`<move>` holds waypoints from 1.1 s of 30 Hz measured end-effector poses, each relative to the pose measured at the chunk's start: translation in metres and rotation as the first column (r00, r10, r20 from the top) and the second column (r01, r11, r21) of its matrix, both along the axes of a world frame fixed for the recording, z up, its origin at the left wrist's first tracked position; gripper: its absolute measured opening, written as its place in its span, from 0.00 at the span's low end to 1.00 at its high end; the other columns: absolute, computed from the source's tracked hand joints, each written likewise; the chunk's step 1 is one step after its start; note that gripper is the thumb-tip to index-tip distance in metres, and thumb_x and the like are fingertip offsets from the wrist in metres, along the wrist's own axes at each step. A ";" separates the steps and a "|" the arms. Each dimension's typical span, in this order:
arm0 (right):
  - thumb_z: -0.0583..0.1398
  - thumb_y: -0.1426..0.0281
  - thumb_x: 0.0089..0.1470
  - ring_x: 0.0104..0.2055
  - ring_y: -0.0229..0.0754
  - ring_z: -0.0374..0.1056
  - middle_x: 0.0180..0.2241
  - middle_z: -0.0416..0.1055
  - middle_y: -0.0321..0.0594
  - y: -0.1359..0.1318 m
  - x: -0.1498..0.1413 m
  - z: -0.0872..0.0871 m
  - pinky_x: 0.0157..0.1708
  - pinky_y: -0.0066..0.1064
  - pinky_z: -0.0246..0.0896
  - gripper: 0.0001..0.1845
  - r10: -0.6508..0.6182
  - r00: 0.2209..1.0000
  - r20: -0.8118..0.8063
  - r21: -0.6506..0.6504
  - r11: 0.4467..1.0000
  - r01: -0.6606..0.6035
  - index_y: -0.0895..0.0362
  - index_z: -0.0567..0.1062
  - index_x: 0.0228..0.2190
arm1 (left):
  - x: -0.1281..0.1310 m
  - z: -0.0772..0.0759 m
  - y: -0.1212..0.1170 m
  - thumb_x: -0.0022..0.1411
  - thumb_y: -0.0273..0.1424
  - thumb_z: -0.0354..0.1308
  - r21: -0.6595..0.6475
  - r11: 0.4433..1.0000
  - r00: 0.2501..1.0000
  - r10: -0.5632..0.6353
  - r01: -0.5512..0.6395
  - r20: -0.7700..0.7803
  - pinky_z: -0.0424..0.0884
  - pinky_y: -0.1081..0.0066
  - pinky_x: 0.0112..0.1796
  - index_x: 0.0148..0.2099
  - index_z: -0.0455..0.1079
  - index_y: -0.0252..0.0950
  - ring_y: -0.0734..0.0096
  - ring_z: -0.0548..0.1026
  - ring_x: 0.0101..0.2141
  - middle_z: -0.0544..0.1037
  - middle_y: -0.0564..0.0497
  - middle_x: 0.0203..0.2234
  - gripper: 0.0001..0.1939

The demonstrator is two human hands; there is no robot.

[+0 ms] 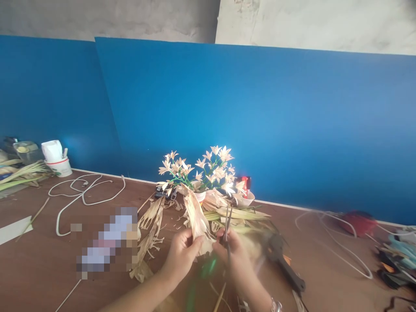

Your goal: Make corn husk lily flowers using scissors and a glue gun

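Between thumb and fingers, my left hand (185,251) pinches a pale dried corn husk (195,212), its long part fanning up and away from me. A pair of scissors (228,221) is in my right hand (235,255), blades pointing upward. That hand's thumb is close to the husk's lower right edge; whether it touches the husk I cannot tell. Beyond the hands, cream husk flowers (218,171) on green stems stand in a paper cup (200,196). More dried husks (152,221) lie left of my left hand, and greenish husk strips (247,213) lie behind my right hand.
A black gun-shaped tool (284,262) lies right of my right hand. White cable (69,208) loops on the left, near a white tub (58,166). A white bowl (246,199) stands by the blue panel (260,121). A red object (359,224) sits far right.
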State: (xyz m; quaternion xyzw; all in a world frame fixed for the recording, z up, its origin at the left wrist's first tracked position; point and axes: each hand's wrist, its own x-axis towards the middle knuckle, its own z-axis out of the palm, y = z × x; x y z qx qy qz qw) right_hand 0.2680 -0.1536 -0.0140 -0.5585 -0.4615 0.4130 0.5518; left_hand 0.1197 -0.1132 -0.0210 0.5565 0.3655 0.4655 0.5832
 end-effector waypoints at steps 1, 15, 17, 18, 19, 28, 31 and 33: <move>0.65 0.54 0.39 0.24 0.37 0.57 0.23 0.63 0.33 0.001 0.002 -0.001 0.24 0.28 0.57 0.21 0.009 1.000 -0.002 0.011 1.000 -0.009 0.55 0.67 0.28 | -0.002 0.001 0.002 0.54 0.36 0.59 -0.002 1.000 1.000 0.026 -0.026 -0.006 0.66 0.72 0.30 0.31 0.74 0.32 0.66 0.71 0.27 0.77 0.49 0.23 0.11; 0.64 0.54 0.41 0.23 0.35 0.59 0.21 0.62 0.33 -0.007 0.002 0.009 0.22 0.25 0.55 0.20 0.504 0.862 0.058 -0.228 0.847 -0.480 0.58 0.69 0.25 | -0.013 0.012 0.015 0.53 0.39 0.60 0.017 0.959 0.959 0.283 -0.283 0.024 0.68 0.70 0.33 0.36 0.74 0.33 0.62 0.73 0.32 0.79 0.47 0.28 0.14; 0.63 0.53 0.41 0.21 0.34 0.59 0.20 0.62 0.32 -0.007 0.000 0.011 0.20 0.25 0.55 0.21 0.507 0.859 0.072 -0.242 0.844 -0.478 0.58 0.68 0.25 | -0.011 0.011 0.013 0.53 0.39 0.60 0.021 0.958 0.959 0.285 -0.285 0.003 0.68 0.71 0.33 0.35 0.74 0.33 0.63 0.73 0.31 0.78 0.48 0.27 0.14; 0.62 0.52 0.41 0.20 0.34 0.59 0.19 0.61 0.31 -0.007 -0.001 0.011 0.20 0.25 0.56 0.21 0.505 0.860 0.071 -0.242 0.845 -0.476 0.58 0.68 0.25 | -0.011 0.010 0.012 0.53 0.39 0.60 0.024 0.960 0.960 0.281 -0.280 -0.006 0.67 0.71 0.32 0.34 0.74 0.33 0.63 0.73 0.30 0.78 0.48 0.27 0.13; 0.62 0.51 0.41 0.19 0.33 0.59 0.19 0.61 0.31 -0.007 -0.001 0.011 0.19 0.25 0.56 0.22 0.504 0.861 0.070 -0.241 0.846 -0.476 0.58 0.68 0.25 | -0.010 0.009 0.011 0.53 0.39 0.59 0.026 0.962 0.962 0.273 -0.273 -0.011 0.67 0.71 0.32 0.34 0.74 0.33 0.64 0.72 0.30 0.78 0.49 0.26 0.13; 0.63 0.48 0.40 0.15 0.32 0.58 0.14 0.60 0.28 -0.005 0.000 -0.002 0.14 0.22 0.54 0.25 0.471 0.882 0.021 -0.242 0.858 -0.453 0.58 0.67 0.25 | -0.008 0.000 0.011 0.54 0.38 0.58 0.011 0.976 0.976 0.217 -0.217 -0.017 0.67 0.71 0.32 0.35 0.74 0.32 0.64 0.72 0.29 0.78 0.48 0.27 0.14; 0.64 0.49 0.41 0.13 0.30 0.56 0.13 0.59 0.27 -0.004 0.000 -0.007 0.13 0.21 0.53 0.25 0.458 0.889 -0.022 -0.249 0.859 -0.448 0.59 0.68 0.25 | -0.008 -0.001 0.011 0.55 0.38 0.58 0.010 0.975 0.975 0.220 -0.220 -0.021 0.67 0.71 0.33 0.36 0.75 0.32 0.64 0.72 0.30 0.77 0.48 0.27 0.14; 0.64 0.50 0.41 0.13 0.30 0.56 0.13 0.59 0.27 -0.004 0.000 -0.008 0.13 0.21 0.53 0.24 0.450 0.893 -0.018 -0.253 0.862 -0.439 0.59 0.68 0.25 | -0.008 -0.001 0.011 0.55 0.38 0.58 0.008 0.975 0.975 0.221 -0.221 -0.014 0.66 0.71 0.32 0.35 0.75 0.32 0.64 0.71 0.30 0.78 0.47 0.28 0.13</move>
